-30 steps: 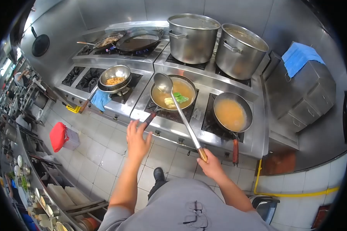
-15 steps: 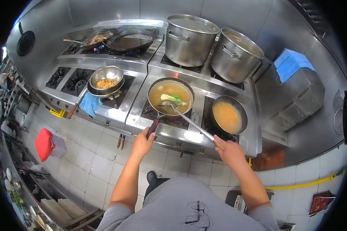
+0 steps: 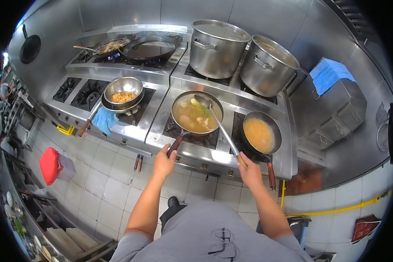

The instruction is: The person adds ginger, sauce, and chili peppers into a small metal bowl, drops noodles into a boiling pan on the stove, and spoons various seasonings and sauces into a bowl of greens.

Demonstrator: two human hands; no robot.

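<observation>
My left hand is closed round the dark red wooden handle of a frying pan on the front burner. Broth with pale chunks and a bit of green vegetable fills the pan. In my right hand is the wooden end of a long metal ladle. The ladle's bowl sits in the broth near the pan's far right rim, partly over the greens. Just right of it, a second pan holds orange-yellow liquid, its red-brown handle pointing toward me beside my right hand.
Two tall steel stockpots stand behind on the raised burners. Left are a metal bowl of browned bits over a pan, a blue cloth and a wide dark wok. A red-lidded bin stands on the tiled floor.
The ladle's bowl has moved from the pan's middle to its far right side, and the greens have shifted and sunk lower. My right hand has come slightly left, uncovering the second pan's handle.
</observation>
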